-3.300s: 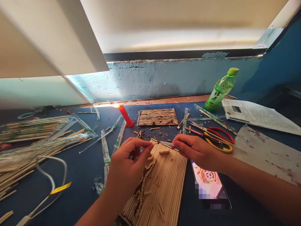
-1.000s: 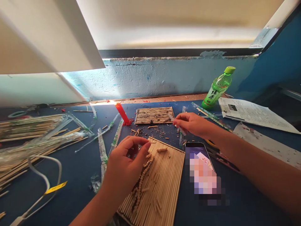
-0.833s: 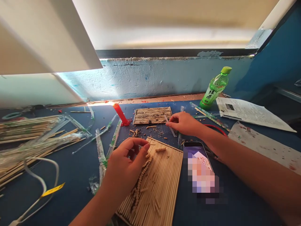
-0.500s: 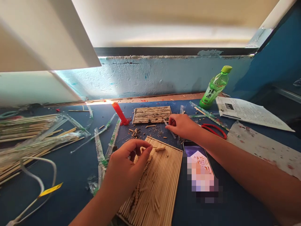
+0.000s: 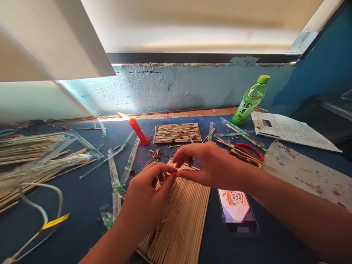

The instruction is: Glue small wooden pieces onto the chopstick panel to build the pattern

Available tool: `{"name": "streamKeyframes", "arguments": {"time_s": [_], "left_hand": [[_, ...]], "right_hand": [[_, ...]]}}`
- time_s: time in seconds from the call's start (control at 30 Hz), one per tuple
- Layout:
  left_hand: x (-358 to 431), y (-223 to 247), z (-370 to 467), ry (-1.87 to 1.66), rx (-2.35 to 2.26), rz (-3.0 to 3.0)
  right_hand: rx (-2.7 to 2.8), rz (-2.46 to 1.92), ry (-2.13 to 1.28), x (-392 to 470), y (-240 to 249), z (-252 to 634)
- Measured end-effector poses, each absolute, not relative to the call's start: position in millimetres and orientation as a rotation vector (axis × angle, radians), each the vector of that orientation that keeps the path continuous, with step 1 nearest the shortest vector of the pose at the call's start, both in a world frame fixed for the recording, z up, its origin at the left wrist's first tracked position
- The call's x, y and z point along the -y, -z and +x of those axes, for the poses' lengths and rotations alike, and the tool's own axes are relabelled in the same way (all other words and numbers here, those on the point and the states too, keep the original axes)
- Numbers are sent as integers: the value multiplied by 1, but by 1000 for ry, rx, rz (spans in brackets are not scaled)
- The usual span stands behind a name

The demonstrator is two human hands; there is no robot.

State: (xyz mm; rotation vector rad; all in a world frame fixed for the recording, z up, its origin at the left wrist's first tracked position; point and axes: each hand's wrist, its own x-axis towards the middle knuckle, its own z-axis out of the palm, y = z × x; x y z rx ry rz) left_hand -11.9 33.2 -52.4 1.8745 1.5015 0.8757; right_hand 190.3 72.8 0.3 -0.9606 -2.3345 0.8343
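Observation:
My left hand [image 5: 151,189] is closed in a pinch over a mat of pale wooden sticks [image 5: 189,209]. Whatever lies between its fingertips is too small and hidden to name. A beaded-looking strip of short stick pieces [image 5: 165,176] shows partly behind those fingers. My right hand [image 5: 209,161] reaches in from the right, its thumb and forefinger bent together at the left fingertips; anything in them is hidden. Loose short sticks [image 5: 180,238] lie on the mat. Beyond the hands is a smaller stick mat [image 5: 176,132] with dark specks.
A lit red candle [image 5: 137,131] stands tilted behind the left hand. Phone [image 5: 237,207], scissors [image 5: 249,151], green bottle [image 5: 249,101] and papers [image 5: 294,130] are to the right. Wrapped sticks [image 5: 35,150], plastic wrappers [image 5: 115,176] and a white cable [image 5: 59,198] lie to the left.
My right hand has moved from beside the small mat, left and nearer, to meet my left fingertips. The scissors are more exposed. My left hand stays pinched in nearly the same place.

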Motion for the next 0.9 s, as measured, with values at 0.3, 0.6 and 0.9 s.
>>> {"name": "streamKeyframes", "arguments": {"time_s": [0.3, 0.6, 0.9], "left_hand": [[-31, 49, -11, -892, -1492, 1870], [-32, 48, -11, -910, -1465, 1795], [-34, 44, -18, -921, -1548, 1753]], "right_hand": [[2306, -979, -873, -75, 8, 190], [2291, -1067, -879, -72, 9, 187], [2218, -990, -1171, -90, 21, 194]]}}
